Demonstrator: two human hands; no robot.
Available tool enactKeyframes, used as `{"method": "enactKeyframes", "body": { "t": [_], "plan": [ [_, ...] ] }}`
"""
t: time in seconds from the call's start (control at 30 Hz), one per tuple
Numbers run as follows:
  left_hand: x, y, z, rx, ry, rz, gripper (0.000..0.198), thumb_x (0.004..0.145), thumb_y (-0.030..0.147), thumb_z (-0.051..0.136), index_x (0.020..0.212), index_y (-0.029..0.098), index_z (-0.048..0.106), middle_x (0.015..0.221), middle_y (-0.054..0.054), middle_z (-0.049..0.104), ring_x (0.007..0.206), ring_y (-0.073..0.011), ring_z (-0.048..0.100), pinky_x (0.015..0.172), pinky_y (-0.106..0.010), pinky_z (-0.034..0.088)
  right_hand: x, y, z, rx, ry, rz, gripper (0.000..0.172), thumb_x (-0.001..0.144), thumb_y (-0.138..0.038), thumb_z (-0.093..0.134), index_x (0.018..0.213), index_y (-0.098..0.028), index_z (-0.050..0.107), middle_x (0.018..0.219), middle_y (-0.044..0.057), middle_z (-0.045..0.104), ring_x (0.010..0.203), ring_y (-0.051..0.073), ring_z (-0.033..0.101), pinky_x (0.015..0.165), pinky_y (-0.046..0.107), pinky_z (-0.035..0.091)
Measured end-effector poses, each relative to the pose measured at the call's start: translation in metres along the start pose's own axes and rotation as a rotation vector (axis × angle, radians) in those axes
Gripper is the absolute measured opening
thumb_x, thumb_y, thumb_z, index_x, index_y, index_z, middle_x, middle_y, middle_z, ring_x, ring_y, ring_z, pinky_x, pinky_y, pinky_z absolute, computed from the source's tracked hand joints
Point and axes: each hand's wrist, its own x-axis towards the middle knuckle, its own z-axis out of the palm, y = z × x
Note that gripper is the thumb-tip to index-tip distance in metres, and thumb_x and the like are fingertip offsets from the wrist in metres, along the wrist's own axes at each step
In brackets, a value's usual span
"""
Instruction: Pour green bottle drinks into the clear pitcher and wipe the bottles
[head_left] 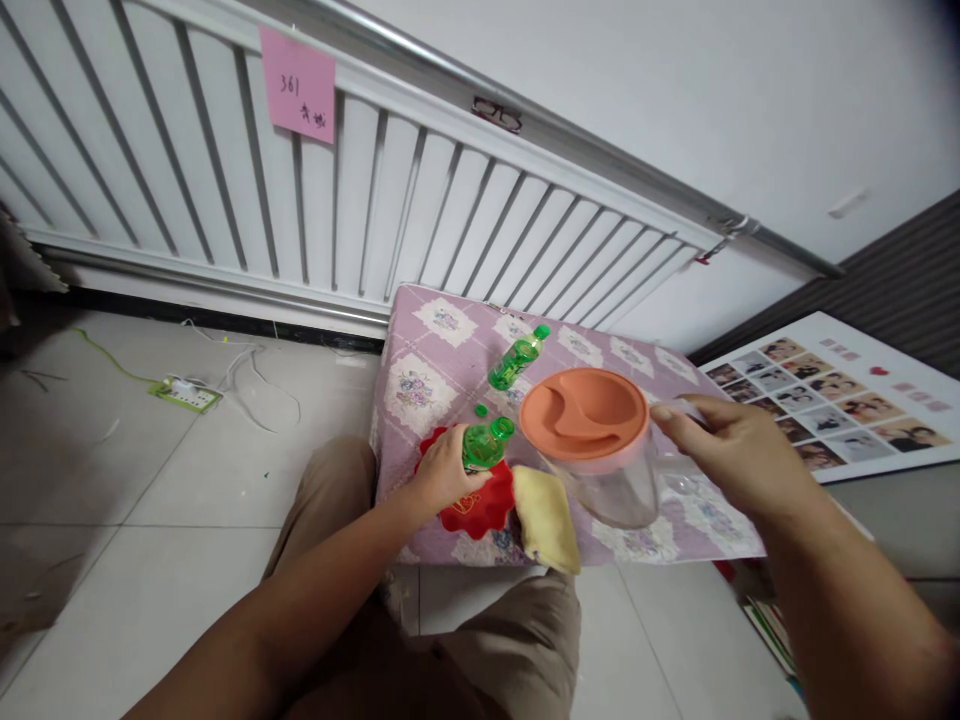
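Note:
My left hand (442, 475) is wrapped round a small green bottle (486, 444) with no cap on it, above a red plate (480, 508). A loose green cap (481, 410) lies just behind it. My right hand (731, 448) grips the handle of a clear plastic pitcher (611, 480) with an orange lid (583, 412). A second green bottle (516, 359), capped, lies tilted further back on the small table with the pink flowered cloth (435, 375). A yellow cloth (545, 518) lies at the table's front edge beside the pitcher.
A white radiator (315, 200) with a pink note (298, 84) runs behind the table. A power strip (186, 393) and wires lie on the tiled floor at the left. A photo board (840, 390) leans at the right. My knees are under the table's front.

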Motion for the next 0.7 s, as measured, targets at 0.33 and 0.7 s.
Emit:
{"method": "enactKeyframes", "body": {
  "t": [0.33,0.7],
  "plan": [
    [-0.004,0.009,-0.001,-0.056,-0.008,-0.026,0.067,0.073,0.022,0.083,0.129,0.019,0.046,0.125,-0.015,0.066,0.122,-0.0307,0.064,0.104,-0.048,0.052,0.000,0.065,0.011,0.565,0.293,0.289,0.041,0.067,-0.042,0.077,0.043,-0.023,0.050,0.042,-0.001,0.046,0.043,0.011,0.039,0.042,0.029,0.032],
    [-0.005,0.015,0.000,-0.048,-0.014,-0.091,0.075,0.070,0.018,0.082,0.136,0.017,0.045,0.135,-0.018,0.062,0.132,-0.0332,0.058,0.111,-0.049,0.045,-0.007,0.101,0.030,0.798,0.458,0.306,0.048,0.059,-0.049,0.080,0.047,-0.023,0.041,0.041,-0.009,0.034,0.042,0.007,0.031,0.040,0.023,0.034]
  ]
}}
